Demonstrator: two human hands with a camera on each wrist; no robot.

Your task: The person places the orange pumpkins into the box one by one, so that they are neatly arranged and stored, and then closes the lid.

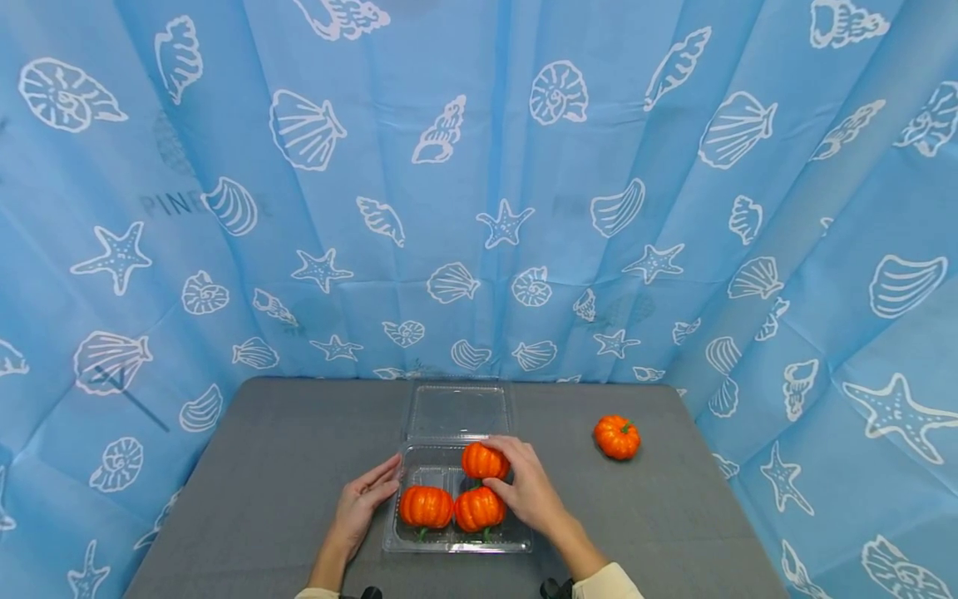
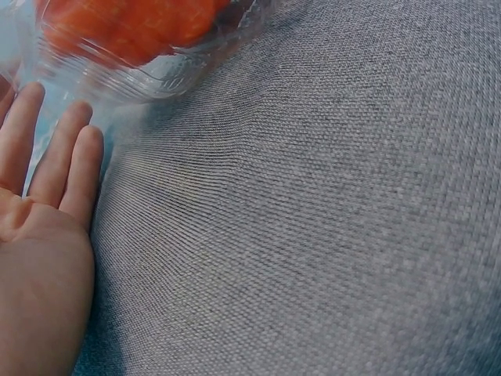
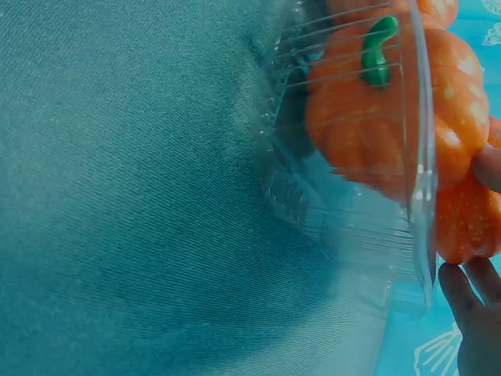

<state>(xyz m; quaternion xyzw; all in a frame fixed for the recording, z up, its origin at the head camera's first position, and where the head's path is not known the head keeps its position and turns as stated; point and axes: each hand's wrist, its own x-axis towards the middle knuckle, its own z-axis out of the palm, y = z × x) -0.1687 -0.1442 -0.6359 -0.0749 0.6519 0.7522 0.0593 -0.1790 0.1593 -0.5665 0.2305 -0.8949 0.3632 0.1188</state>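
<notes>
A clear plastic clamshell container (image 1: 458, 547) lies with its lid (image 1: 460, 409) folded back, away from me. Two small orange pumpkins sit in its near half: a left pumpkin (image 1: 426, 507) and a right pumpkin (image 1: 480, 509), green stems toward me. My right hand (image 1: 533, 491) grips a third pumpkin (image 1: 483, 460) at the container's back right, thumb on the near side and fingers at the far side. In the right wrist view, fingertips (image 3: 462, 286) touch this pumpkin beyond the clear wall. My left hand (image 1: 362, 509) is at the container's left side, its fingers extended along the wall.
Another orange pumpkin (image 1: 617, 438) with a green stem sits at the right of the grey cloth-covered table (image 1: 299, 449). A blue curtain (image 1: 479, 208) printed with white shells and starfish hangs behind the table and along its sides.
</notes>
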